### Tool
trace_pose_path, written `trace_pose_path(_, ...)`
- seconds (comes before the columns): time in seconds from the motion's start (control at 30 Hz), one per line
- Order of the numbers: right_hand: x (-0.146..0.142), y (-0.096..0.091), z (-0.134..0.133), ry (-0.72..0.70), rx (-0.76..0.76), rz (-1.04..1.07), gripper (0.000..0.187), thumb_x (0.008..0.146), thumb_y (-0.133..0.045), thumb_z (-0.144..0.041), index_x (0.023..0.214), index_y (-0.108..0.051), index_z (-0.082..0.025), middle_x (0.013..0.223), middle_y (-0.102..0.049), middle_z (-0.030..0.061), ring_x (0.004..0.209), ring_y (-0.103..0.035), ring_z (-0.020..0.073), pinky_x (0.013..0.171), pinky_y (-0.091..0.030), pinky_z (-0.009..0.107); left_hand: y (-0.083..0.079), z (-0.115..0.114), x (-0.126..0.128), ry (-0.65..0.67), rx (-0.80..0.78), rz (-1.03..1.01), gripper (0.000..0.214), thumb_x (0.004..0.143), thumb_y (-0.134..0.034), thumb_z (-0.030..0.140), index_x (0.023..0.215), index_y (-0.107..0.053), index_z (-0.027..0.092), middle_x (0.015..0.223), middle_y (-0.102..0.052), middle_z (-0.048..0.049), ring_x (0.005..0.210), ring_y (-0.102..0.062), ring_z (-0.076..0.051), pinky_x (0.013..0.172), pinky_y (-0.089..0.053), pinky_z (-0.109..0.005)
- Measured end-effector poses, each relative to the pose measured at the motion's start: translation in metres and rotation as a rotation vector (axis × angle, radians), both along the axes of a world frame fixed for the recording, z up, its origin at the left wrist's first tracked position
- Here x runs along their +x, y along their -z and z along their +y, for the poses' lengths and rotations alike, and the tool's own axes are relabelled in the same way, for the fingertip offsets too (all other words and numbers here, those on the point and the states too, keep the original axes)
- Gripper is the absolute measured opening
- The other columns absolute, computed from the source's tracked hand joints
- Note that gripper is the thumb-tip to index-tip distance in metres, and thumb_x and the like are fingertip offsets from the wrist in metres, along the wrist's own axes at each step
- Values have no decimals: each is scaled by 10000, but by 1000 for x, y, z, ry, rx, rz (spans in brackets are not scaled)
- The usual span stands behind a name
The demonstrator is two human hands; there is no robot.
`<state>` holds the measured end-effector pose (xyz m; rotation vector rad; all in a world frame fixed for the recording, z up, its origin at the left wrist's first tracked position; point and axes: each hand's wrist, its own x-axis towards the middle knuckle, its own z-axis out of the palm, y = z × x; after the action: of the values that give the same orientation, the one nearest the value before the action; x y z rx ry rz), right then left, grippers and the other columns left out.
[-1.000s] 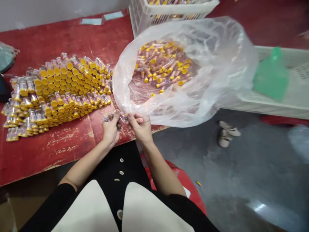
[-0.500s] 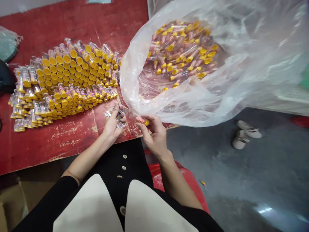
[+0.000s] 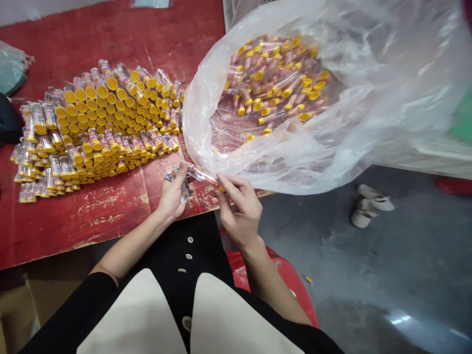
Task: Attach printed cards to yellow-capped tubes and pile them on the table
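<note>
A worn, red-painted table [image 3: 177,34] fills the upper left of the frame. At upper right a large, cloudy-white plastic bag [image 3: 295,172] gapes open, with loose, clear, yellow-capped tubes [image 3: 275,81] heaped inside. Left of centre lies a layered stack of purple-labelled tubes [image 3: 99,113], most yellow ends facing the wearer.

Near the middle of the frame, the right hand [image 3: 241,209] has thumb and fingers pinched on the capped end of a slim, clear plastic tube with reddish filling [image 3: 212,181], which slants between the hands, just beside the bag. The left hand [image 3: 173,194] is clamped on some flat, printed film wrappers [image 3: 186,191], its thumb by the far end of a purple-printed, clear sleeve [image 3: 195,170].

Half a second ago, more plain tube showed between the hands; now purple print lies along it. The tube seems to have slid deeper into the sleeve, so covering this piece looks well along; whether it is fully seated, I cannot tell.
</note>
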<state>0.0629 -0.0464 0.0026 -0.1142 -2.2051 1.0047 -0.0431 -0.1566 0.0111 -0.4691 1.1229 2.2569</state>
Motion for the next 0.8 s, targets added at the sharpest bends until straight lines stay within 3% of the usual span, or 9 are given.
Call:
trace_pose_path(0.13, 2, 3, -3, -108, -261, -74, 465, 944, -568, -160, 1371, -619, -338, 1245, -664, 84, 1019, -696, 173, 861, -626, 354, 0, 0, 1, 10, -9, 89, 562, 523, -947, 471, 834, -629, 127, 723, -670, 13, 478, -515, -39, 420, -396, -172)
trace_pose_path(0.23, -3, 4, -6, -97, -382, -85, 409, 946, -580, -207, 1333, -654, -317, 1228, -646, 89, 978, -691, 157, 761, -627, 302, 0, 1, 4, 28, 13, 135, 561, 522, -952, 445, 887, -658, 137, 740, -682, 17, 473, -514, -39, 423, -400, -172)
trace_pose_path(0.4, -18, 7, -14, 40, -411, -58, 267, 894, -675, -283, 1144, -770, -278, 1002, -678, 58, 888, -671, 145, 721, -594, 281, 1, -2, 12, 28, 12, 207, 643, 556, -947, 404, 1113, -694, 207, 756, -678, 39, 482, -516, -35, 429, -383, -167)
trace_pose_path(0.53, -28, 8, -21, 107, -410, -7, 203, 859, -724, -289, 1045, -803, -277, 892, -685, 39, 831, -664, 141, 756, -588, 301, 3, -7, 10, 27, 5, 215, 620, 567, -941, 411, 1100, -699, 208, 726, -663, 45, 465, -491, -32, 436, -392, -175)
trace_pose_path(0.73, -39, 12, -29, 112, -402, 5, 180, 845, -738, -280, 1010, -810, -270, 877, -687, 37, 811, -659, 133, 698, -554, 280, 7, -12, 1, -15, 18, 195, 654, 538, -955, 384, 1110, -697, 200, 709, -646, 55, 478, -500, -35, 422, -379, -169)
trace_pose_path(0.8, -46, 19, -29, 98, -461, -5, 176, 839, -741, -284, 998, -812, -257, 875, -674, 32, 754, -641, 115, 649, -537, 262, 12, -12, -6, -36, 8, 187, 650, 534, -957, 377, 1102, -698, 193, 731, -659, 49, 482, -504, -35, 423, -382, -170)
